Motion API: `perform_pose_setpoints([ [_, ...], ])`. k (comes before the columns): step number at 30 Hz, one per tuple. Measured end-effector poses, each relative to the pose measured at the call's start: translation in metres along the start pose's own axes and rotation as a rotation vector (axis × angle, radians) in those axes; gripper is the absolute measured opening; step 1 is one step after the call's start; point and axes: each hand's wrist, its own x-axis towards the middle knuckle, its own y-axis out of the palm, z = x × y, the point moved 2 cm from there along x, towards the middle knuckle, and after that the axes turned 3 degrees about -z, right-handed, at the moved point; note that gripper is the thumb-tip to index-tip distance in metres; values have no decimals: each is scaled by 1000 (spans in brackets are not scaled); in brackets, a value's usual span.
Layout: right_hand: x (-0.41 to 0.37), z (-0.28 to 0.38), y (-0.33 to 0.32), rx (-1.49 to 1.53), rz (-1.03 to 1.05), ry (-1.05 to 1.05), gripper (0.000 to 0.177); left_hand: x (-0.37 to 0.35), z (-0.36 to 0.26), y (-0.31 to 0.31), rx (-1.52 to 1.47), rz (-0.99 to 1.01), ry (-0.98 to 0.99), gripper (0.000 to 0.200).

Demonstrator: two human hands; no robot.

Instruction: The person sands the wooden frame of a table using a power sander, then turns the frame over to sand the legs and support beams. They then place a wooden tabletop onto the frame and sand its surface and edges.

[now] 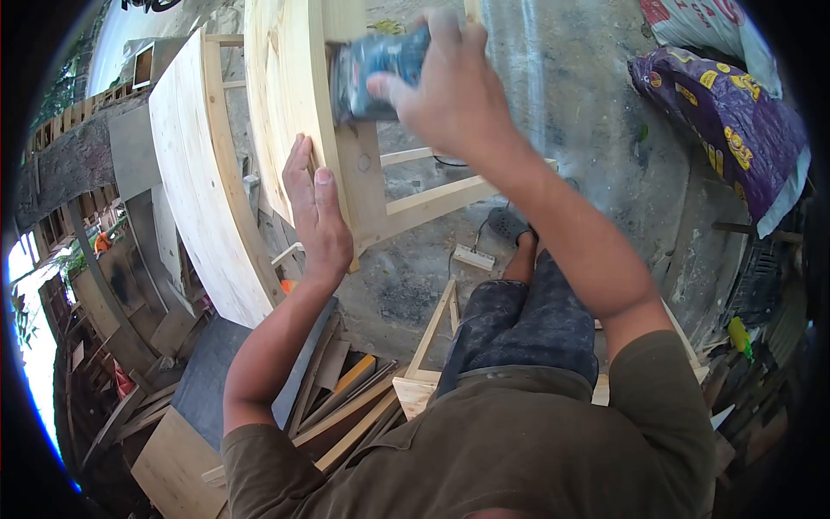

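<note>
A blue electric sander, smeared by motion, is in my right hand, whose fingers wrap over its top. Its flat base is against the side of a pale wooden piece of furniture with legs and rails. My left hand lies on the near end of that piece, fingers stretched out along the board's edge. It holds nothing. The sander's underside is hidden.
A second pale wooden piece stands to the left. Purple sack lies at right. A power strip and cord are on the concrete floor. Wood offcuts lie at lower left. I sit on a wooden stool.
</note>
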Motion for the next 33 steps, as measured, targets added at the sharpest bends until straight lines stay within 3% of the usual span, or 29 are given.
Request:
perform_pose_setpoints([
  [5,81,39,-18,110,35,1,69,2,12,-8,30,8,-5,65],
  [6,66,35,-19,98,28,-61,68,2,13,-9,20,12,-10,64],
  [9,28,35,-21,71,128,32,66,5,13,-7,-5,14,-20,64],
  [12,21,26,-17,101,36,26,67,3,8,-4,3,15,-21,61],
  [15,42,26,-26,101,141,114,68,3,4,-2,8,9,-2,55],
  [18,7,5,-7,-16,69,-102,76,2,2,-1,15,3,-3,57],
  [21,13,-2,-9,37,52,-153,76,-1,-2,4,63,8,-3,60],
  [22,30,-3,-4,22,-58,-242,76,-1,-4,4,84,7,-6,60],
  [25,63,-1,-11,79,13,-96,70,2,-5,3,94,2,-35,58],
  [26,64,-10,0,26,70,-288,71,1,-5,3,85,3,-50,58],
  [30,2,-18,-10,64,108,-169,76,3,-7,5,103,-7,-20,56],
  [33,26,-20,-9,64,32,-227,77,1,-10,6,123,-9,-18,55],
])
